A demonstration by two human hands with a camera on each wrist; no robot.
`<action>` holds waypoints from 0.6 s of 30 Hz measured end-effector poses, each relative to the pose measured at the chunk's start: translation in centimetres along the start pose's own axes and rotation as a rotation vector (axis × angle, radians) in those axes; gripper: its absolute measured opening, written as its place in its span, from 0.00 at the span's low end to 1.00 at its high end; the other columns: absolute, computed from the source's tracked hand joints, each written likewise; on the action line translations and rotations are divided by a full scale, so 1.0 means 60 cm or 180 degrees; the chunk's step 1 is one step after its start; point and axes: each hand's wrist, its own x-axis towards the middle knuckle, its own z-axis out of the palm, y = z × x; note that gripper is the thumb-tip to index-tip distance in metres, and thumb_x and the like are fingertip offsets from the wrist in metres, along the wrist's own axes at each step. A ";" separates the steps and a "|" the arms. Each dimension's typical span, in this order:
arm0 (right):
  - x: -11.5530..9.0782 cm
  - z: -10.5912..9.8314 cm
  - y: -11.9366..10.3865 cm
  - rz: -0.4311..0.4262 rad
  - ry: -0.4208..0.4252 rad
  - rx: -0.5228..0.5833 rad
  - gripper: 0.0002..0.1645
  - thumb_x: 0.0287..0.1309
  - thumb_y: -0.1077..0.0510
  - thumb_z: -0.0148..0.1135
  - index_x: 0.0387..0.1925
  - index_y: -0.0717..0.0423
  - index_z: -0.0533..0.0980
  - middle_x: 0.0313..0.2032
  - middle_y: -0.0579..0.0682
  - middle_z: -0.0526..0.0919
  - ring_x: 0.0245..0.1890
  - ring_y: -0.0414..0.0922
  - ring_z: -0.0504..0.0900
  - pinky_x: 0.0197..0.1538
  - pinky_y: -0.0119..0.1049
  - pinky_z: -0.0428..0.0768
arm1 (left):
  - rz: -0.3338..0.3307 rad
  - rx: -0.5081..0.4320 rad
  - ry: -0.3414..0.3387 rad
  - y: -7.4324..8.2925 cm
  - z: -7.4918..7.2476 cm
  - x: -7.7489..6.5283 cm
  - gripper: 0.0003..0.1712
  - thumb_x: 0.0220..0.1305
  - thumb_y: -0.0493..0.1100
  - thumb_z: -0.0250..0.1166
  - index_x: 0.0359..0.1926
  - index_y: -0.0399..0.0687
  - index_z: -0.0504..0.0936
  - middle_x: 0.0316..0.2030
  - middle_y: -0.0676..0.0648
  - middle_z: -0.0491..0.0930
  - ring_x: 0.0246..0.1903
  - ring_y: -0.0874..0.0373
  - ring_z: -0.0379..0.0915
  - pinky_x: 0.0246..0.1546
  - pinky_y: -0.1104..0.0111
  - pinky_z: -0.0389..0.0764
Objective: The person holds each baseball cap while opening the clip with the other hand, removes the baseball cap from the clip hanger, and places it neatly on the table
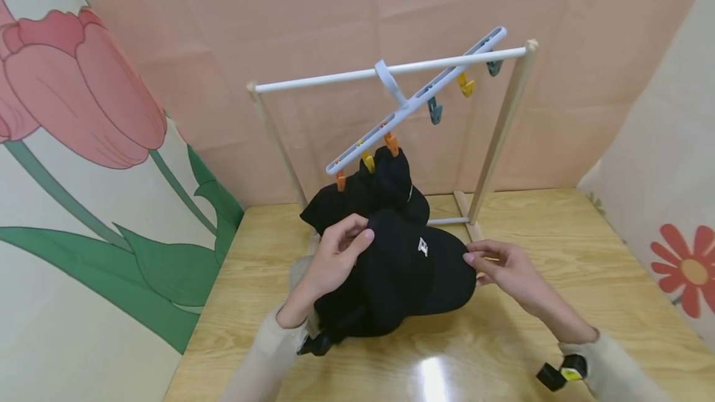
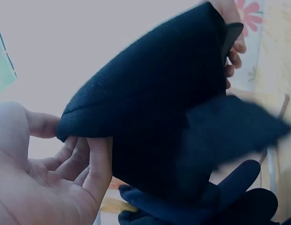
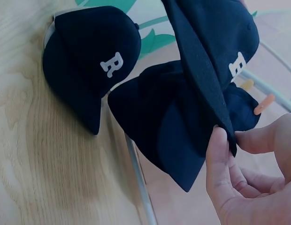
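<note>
Both hands hold a black cap with a white letter on its front, above the table and in front of a clip hanger. My left hand pinches the cap's edge on the left; in the left wrist view, the thumb and fingers of the left hand grip dark cloth. At the brim's right end, my right hand pinches between thumb and fingers. Dark headwear hangs from the hanger's orange and yellow clips behind. Another cap, with a white R, rests on the table in the right wrist view.
The pale blue hanger hooks over the white bar of a wooden-legged rack and tilts down to the left. Green and yellow clips on its right half hold nothing. The wooden table meets a pink backdrop.
</note>
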 end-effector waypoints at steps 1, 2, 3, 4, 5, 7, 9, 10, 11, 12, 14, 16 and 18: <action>0.001 0.002 0.001 -0.0010 0.0011 0.0008 0.29 0.77 0.57 0.64 0.67 0.74 0.72 0.51 0.60 0.85 0.38 0.39 0.89 0.41 0.40 0.91 | -0.0014 -0.0005 0.0010 -0.002 -0.002 -0.003 0.07 0.79 0.34 0.58 0.48 0.33 0.81 0.30 0.39 0.77 0.20 0.62 0.67 0.24 0.71 0.72; 0.002 0.004 0.002 -0.0017 0.0025 0.0016 0.28 0.76 0.57 0.64 0.67 0.74 0.72 0.50 0.60 0.85 0.38 0.39 0.89 0.41 0.40 0.91 | -0.0031 -0.0011 0.0013 -0.003 -0.004 -0.006 0.08 0.80 0.34 0.58 0.48 0.33 0.81 0.30 0.38 0.77 0.20 0.62 0.67 0.24 0.71 0.72; 0.003 0.006 0.003 -0.0024 0.0032 0.0026 0.28 0.76 0.57 0.64 0.66 0.74 0.73 0.50 0.60 0.85 0.38 0.39 0.89 0.41 0.40 0.91 | -0.0048 -0.0006 0.0015 -0.006 -0.006 -0.008 0.08 0.80 0.34 0.58 0.48 0.33 0.81 0.30 0.39 0.76 0.20 0.62 0.67 0.24 0.71 0.73; 0.004 0.009 0.004 -0.0023 0.0035 0.0037 0.28 0.76 0.57 0.65 0.66 0.74 0.73 0.50 0.60 0.85 0.38 0.39 0.89 0.41 0.40 0.91 | -0.0064 0.0005 0.0022 -0.008 -0.007 -0.011 0.08 0.80 0.35 0.58 0.48 0.33 0.81 0.30 0.39 0.76 0.21 0.62 0.67 0.24 0.71 0.73; 0.005 0.011 0.005 -0.0019 0.0033 0.0048 0.28 0.75 0.57 0.65 0.65 0.73 0.74 0.50 0.60 0.85 0.38 0.39 0.89 0.41 0.40 0.91 | -0.0081 0.0013 0.0030 -0.011 -0.009 -0.014 0.08 0.80 0.36 0.58 0.48 0.34 0.81 0.29 0.39 0.76 0.21 0.62 0.67 0.25 0.71 0.73; 0.007 0.017 0.007 0.0003 0.0003 0.0058 0.28 0.75 0.57 0.66 0.65 0.73 0.74 0.49 0.61 0.85 0.38 0.40 0.88 0.41 0.40 0.91 | -0.0099 0.0038 0.0047 -0.015 -0.013 -0.021 0.09 0.81 0.37 0.59 0.48 0.35 0.81 0.28 0.40 0.75 0.21 0.61 0.68 0.25 0.71 0.74; 0.010 0.022 0.009 0.0040 -0.0024 0.0073 0.28 0.75 0.57 0.66 0.65 0.73 0.74 0.50 0.61 0.85 0.38 0.40 0.88 0.41 0.41 0.91 | -0.0102 0.0049 0.0065 -0.020 -0.016 -0.027 0.08 0.81 0.37 0.59 0.48 0.35 0.81 0.27 0.40 0.74 0.21 0.60 0.68 0.25 0.70 0.74; 0.011 0.024 0.011 0.0055 -0.0032 0.0076 0.28 0.75 0.56 0.66 0.65 0.73 0.74 0.50 0.62 0.85 0.39 0.40 0.88 0.41 0.41 0.91 | -0.0093 0.0049 0.0069 -0.023 -0.017 -0.030 0.08 0.81 0.37 0.58 0.48 0.35 0.81 0.26 0.40 0.73 0.20 0.60 0.68 0.24 0.70 0.74; 0.012 0.026 0.013 0.0065 -0.0037 0.0076 0.28 0.75 0.56 0.66 0.65 0.73 0.74 0.51 0.62 0.85 0.39 0.40 0.88 0.42 0.41 0.91 | -0.0088 0.0048 0.0074 -0.025 -0.019 -0.032 0.08 0.81 0.37 0.58 0.47 0.35 0.81 0.26 0.40 0.73 0.20 0.59 0.68 0.24 0.70 0.74; 0.013 0.029 0.014 0.0076 -0.0042 0.0078 0.28 0.75 0.56 0.65 0.66 0.73 0.74 0.51 0.63 0.84 0.39 0.41 0.88 0.42 0.41 0.91 | -0.0083 0.0061 0.0083 -0.028 -0.020 -0.034 0.08 0.81 0.36 0.58 0.47 0.35 0.81 0.25 0.40 0.73 0.20 0.59 0.68 0.24 0.70 0.74; 0.015 0.032 0.016 0.0079 -0.0038 0.0080 0.28 0.75 0.56 0.65 0.66 0.72 0.74 0.52 0.64 0.84 0.39 0.41 0.89 0.42 0.41 0.91 | -0.0089 0.0070 0.0096 -0.031 -0.022 -0.036 0.08 0.80 0.36 0.58 0.47 0.35 0.81 0.25 0.40 0.73 0.19 0.59 0.67 0.24 0.70 0.74; 0.018 0.036 0.019 0.0081 -0.0038 0.0089 0.28 0.75 0.56 0.66 0.66 0.72 0.74 0.52 0.64 0.84 0.39 0.41 0.89 0.42 0.40 0.91 | -0.0121 0.0078 0.0107 -0.033 -0.024 -0.039 0.08 0.80 0.36 0.58 0.48 0.34 0.81 0.25 0.40 0.73 0.20 0.60 0.67 0.24 0.71 0.74; 0.021 0.040 0.021 0.0081 -0.0055 0.0094 0.28 0.75 0.56 0.66 0.66 0.72 0.74 0.52 0.64 0.84 0.39 0.41 0.89 0.42 0.40 0.91 | -0.0176 0.0087 0.0116 -0.034 -0.027 -0.041 0.08 0.81 0.35 0.58 0.48 0.34 0.81 0.26 0.41 0.73 0.20 0.60 0.67 0.24 0.71 0.73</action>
